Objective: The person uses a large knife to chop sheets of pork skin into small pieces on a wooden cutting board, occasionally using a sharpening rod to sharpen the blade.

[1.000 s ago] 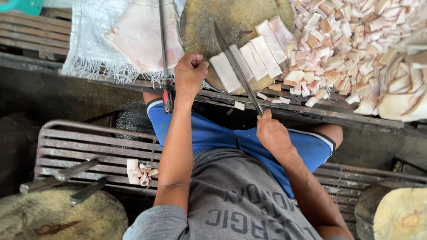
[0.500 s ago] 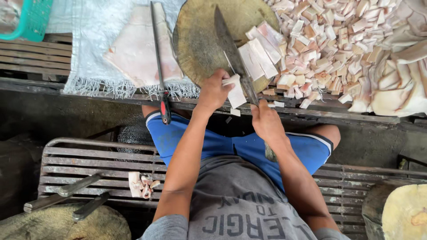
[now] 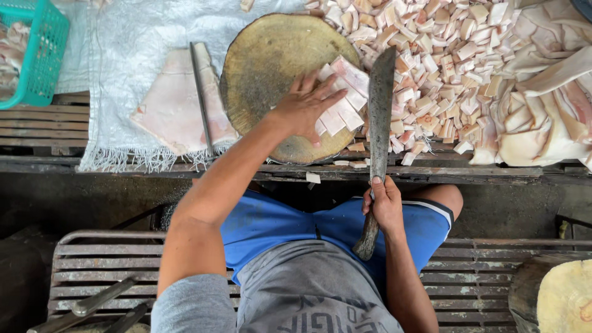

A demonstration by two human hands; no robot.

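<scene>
Pale cut strips [image 3: 343,98] (on a round chopping block [image 3: 265,68]) are pressed by the flat, spread left hand [image 3: 303,110]; a long cleaver [image 3: 378,117] is gripped firmly by the right hand [image 3: 385,205].

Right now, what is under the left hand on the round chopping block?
The left hand presses on a row of pale cut meat strips lying on the chopping block. The palm covers the strips' near ends.

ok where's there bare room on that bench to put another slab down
Bare room: the far-left half of the round chopping block, and the white cloth between the green basket and the flat slab. Crowded: right of the cleaver, covered by cut pieces.
</scene>
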